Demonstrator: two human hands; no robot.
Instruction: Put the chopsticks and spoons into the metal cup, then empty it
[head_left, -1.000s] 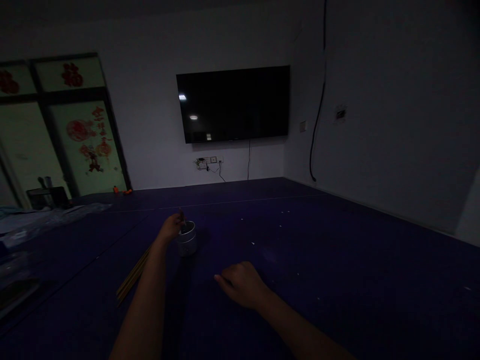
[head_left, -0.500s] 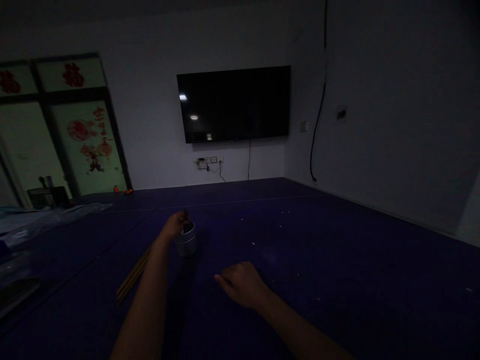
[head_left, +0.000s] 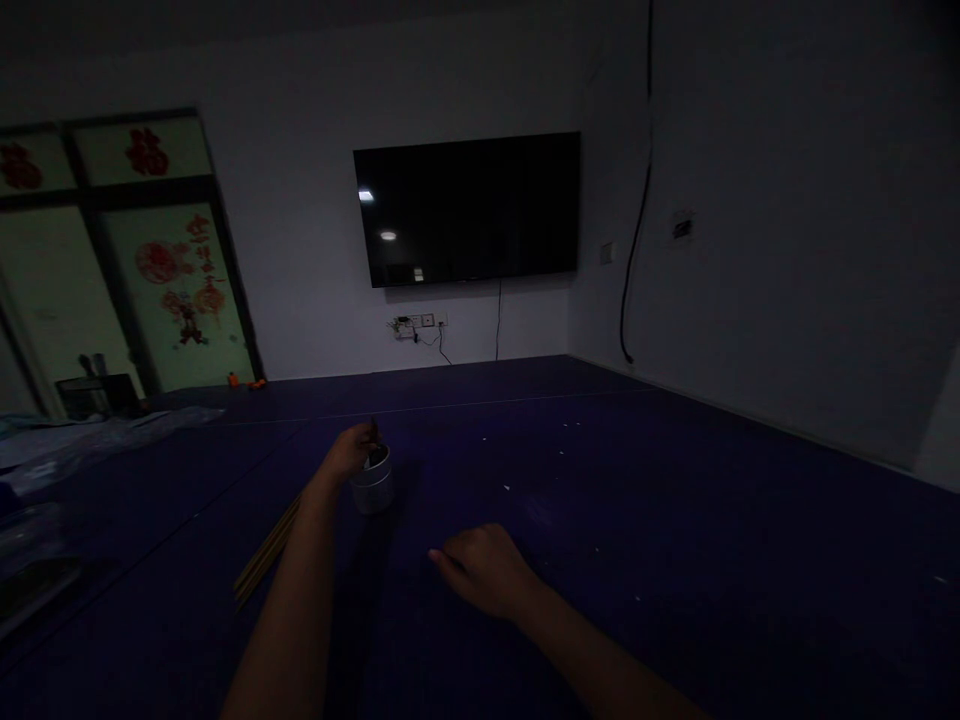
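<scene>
A pale grey cylindrical cup (head_left: pixel 373 490) stands upright on the dark blue-purple surface, its opening dark inside. My left hand (head_left: pixel 352 450) is at its rim on the left, fingers closed on the edge; the fingertips are partly hidden in the dim light. Under my left forearm, a bundle of thin yellowish sticks (head_left: pixel 264 560) lies slanted, its far end covered by the arm. My right hand (head_left: pixel 480 568) rests lower right of the cup, apart from it, fingers curled under and thumb pointing left. Nothing shows in it.
Small white scraps (head_left: pixel 506 487) dot the surface (head_left: pixel 720 540) on the right. Clear plastic wrapping (head_left: pixel 135 440) and a dark flat tray-like thing (head_left: pixel 37 590) lie at left. Small orange items (head_left: pixel 234 380) sit at the far edge. A television (head_left: pixel 472 210) hangs on the wall.
Hardly anything differs. The left hand stays at the cup's rim, with at most a tiny shift of its fingers, and the right hand keeps its place.
</scene>
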